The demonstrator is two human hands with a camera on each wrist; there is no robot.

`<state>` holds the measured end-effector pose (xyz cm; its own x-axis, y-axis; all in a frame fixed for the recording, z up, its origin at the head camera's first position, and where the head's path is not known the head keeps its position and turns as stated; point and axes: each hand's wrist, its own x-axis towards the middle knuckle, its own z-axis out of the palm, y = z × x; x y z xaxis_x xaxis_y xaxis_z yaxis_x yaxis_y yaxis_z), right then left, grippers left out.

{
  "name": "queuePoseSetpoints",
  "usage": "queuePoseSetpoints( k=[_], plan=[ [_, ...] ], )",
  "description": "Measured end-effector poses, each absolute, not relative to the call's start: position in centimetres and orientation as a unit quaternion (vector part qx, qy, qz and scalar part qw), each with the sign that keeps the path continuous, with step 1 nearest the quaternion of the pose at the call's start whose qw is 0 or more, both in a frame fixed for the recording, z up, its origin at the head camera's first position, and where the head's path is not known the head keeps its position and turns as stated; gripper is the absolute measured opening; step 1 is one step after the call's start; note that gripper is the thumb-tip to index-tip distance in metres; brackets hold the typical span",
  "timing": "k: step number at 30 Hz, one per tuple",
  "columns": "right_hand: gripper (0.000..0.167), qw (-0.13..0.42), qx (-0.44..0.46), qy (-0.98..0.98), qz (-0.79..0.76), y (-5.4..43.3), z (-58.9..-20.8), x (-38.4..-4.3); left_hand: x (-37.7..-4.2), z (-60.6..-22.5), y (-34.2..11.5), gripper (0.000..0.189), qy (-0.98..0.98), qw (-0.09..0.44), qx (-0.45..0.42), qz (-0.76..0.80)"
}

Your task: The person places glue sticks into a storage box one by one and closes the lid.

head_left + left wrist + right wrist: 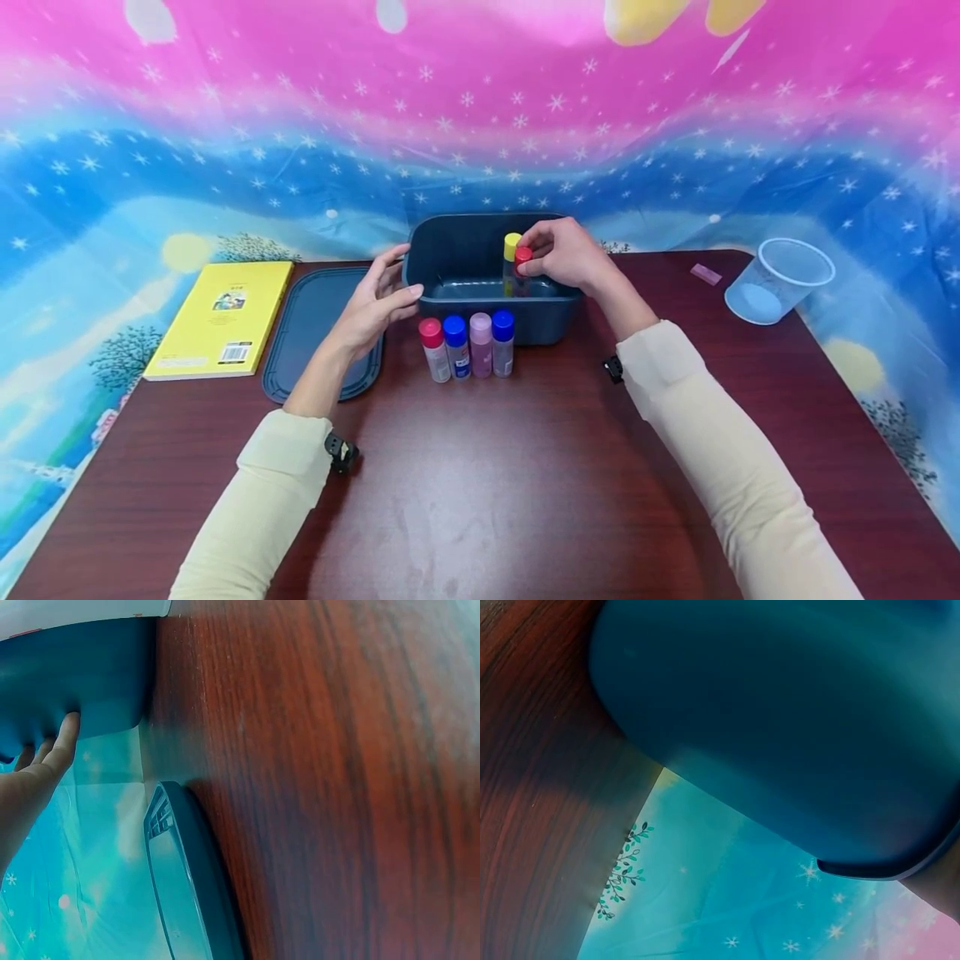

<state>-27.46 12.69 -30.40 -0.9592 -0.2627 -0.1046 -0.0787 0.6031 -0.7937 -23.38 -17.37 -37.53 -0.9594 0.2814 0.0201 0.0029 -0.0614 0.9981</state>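
Observation:
A dark blue-grey storage bin (498,321) stands at the back of the table. My right hand (566,250) reaches over its right side and pinches a small red-capped bottle (522,257) by the cap, inside the bin. Beside that bottle, a yellow-capped bottle (512,243) stands upright in the bin. My left hand (375,304) rests at the bin's left end, fingers extended; in the left wrist view the fingertips (69,724) touch its outer wall. In front of the bin stand a pink-red-capped bottle (432,350), two blue-capped bottles (456,346) and a pink bottle (481,343) in a row.
Left of the bin lies its dark lid (315,308), partly under my left forearm, with a yellow book (217,321) beyond. At the right are a pink eraser-like block (706,274) and a translucent cup (780,279). A patterned cloth (480,125) hangs behind the table (480,483).

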Motion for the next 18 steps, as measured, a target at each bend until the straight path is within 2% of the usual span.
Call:
queuePoseSetpoints(
  k=[18],
  plan=[
    [0.028,0.08,-0.099,0.912,-0.389,12.47,-30.59,-27.31,-23.38,-37.56,-17.35,0.073,0.679,0.1,0.101,0.72]
  ],
)
